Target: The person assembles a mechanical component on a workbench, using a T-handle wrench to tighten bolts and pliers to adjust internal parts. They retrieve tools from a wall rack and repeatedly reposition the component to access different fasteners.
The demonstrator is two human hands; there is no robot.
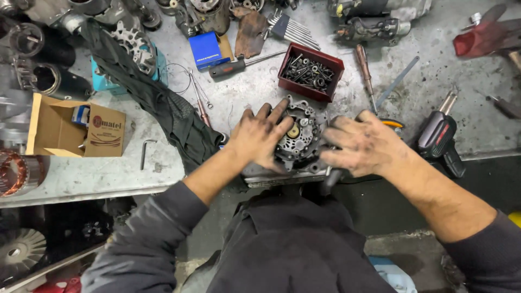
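Bright, even overhead light; edges perhaps slightly warped, soft.

Left hand [259, 137] flat, fingers spread; right hand [362, 144] curled, palm down.

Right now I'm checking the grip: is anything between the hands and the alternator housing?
Nothing visible. The left hand lies flat on the alternator housing, and the right hand presses against its right side. Both touch it directly.
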